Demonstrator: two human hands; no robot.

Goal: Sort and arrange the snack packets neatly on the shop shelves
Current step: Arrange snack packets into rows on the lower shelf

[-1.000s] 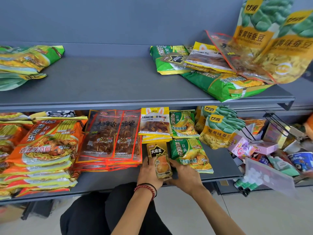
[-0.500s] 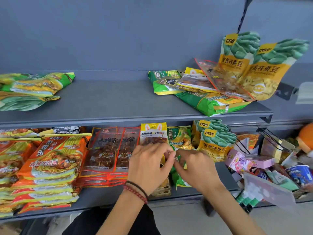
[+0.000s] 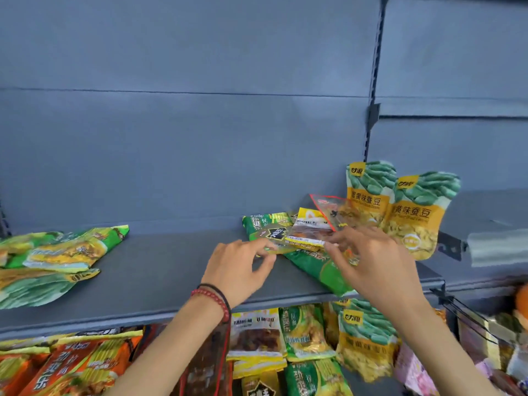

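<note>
A grey back panel rose well beyond both sets of fingers. The upper shelf lay under them, its bare stretch reaching away to the left of the left fingers.

Far to the left of the left hand, a loose heap of green and yellow bags lay flat on that shelf. Just beyond the right fingers, two broad bean bags stood upright against the panel, side by side and overlapping. A long green packet lay flat between the two hands and under the right fingers. Its near end stuck out past the shelf edge.

Below the wrists, under the shelf edge, sat orange noodle packets, a yellow-topped packet and another bean bag.

A clear red-rimmed packet leaned on the bean bags just beyond the right fingers. A yellow-edged packet lay between the two sets of fingers, overlapping a dark olive packet with a black badge.

The left fingers were loosely curled, index and thumb at the olive packet's near left corner. The right hand had its fingers curled, tips at the yellow-edged packet's right corner. With the blur I could not tell whether either hand pinched its packet or only touched it.

Red and black bracelets circled the left wrist.
</note>
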